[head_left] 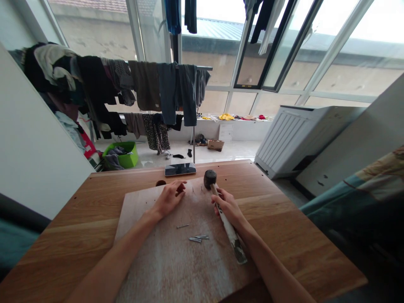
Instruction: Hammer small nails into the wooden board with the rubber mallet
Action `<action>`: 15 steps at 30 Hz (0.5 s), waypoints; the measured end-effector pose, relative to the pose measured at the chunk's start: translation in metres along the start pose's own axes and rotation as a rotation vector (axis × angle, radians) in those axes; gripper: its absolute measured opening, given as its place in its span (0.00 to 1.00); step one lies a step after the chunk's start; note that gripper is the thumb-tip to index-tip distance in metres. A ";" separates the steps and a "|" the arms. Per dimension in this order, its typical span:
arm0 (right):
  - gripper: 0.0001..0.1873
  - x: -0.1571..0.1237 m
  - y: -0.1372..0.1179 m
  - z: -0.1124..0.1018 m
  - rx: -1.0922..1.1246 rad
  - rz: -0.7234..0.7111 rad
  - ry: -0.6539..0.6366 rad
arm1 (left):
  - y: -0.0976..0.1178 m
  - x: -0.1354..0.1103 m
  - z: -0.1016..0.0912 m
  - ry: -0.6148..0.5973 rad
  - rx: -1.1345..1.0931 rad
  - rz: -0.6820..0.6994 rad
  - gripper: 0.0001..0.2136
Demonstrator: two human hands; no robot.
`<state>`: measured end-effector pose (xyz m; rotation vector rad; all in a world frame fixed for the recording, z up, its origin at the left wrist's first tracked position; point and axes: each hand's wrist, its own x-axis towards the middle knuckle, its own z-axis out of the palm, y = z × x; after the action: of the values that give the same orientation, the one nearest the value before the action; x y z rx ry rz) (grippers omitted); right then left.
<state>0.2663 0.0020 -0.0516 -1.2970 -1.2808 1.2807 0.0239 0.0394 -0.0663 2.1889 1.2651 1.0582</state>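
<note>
My right hand (227,205) is closed round the worn, pale handle of a mallet with a black head (210,179). The head is at the far end of a thin wooden board (158,261), and the handle slants back toward me. Close to the head, two nails (197,189) stand upright in the board. Left of them, my left hand (172,195) rests over the board with its fingers loosely bent and apart, holding nothing that I can see. One loose nail (182,226) lies mid-board, and a small pile of nails (198,238) lies nearer to me.
The board lies on a wooden table (284,235). A phone (180,169) and a dark round object (160,183) sit beyond the board. Past the table are a drying rack with clothes (170,88), a green basket (129,155) and a white ribbed unit (277,139).
</note>
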 end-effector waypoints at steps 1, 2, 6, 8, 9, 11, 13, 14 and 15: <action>0.17 -0.001 -0.002 0.000 -0.004 0.002 -0.004 | -0.001 0.000 0.000 0.010 -0.027 -0.018 0.15; 0.16 -0.003 -0.003 0.000 -0.009 0.001 -0.007 | -0.003 0.000 0.000 0.016 -0.052 -0.029 0.15; 0.17 -0.008 -0.009 0.003 0.014 -0.062 0.012 | -0.006 0.000 -0.001 0.015 -0.151 -0.053 0.15; 0.21 -0.011 -0.013 0.006 0.061 -0.117 0.025 | -0.007 0.000 -0.001 0.022 -0.179 -0.074 0.15; 0.23 -0.012 -0.016 0.007 0.081 -0.136 0.023 | -0.006 0.000 0.000 0.029 -0.181 -0.084 0.14; 0.23 -0.015 -0.024 0.011 0.097 -0.143 -0.008 | -0.006 0.001 0.001 0.033 -0.173 -0.093 0.14; 0.21 -0.019 -0.033 0.016 0.098 -0.133 -0.063 | -0.004 0.001 0.002 0.027 -0.150 -0.084 0.14; 0.20 -0.021 -0.036 0.019 0.095 -0.130 -0.092 | -0.004 0.001 0.002 0.024 -0.134 -0.074 0.14; 0.19 -0.023 -0.039 0.024 0.091 -0.130 -0.117 | -0.003 0.001 0.003 0.024 -0.118 -0.062 0.15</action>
<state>0.2407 -0.0197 -0.0126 -1.0710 -1.3489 1.3227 0.0247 0.0420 -0.0694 2.0419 1.2399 1.1089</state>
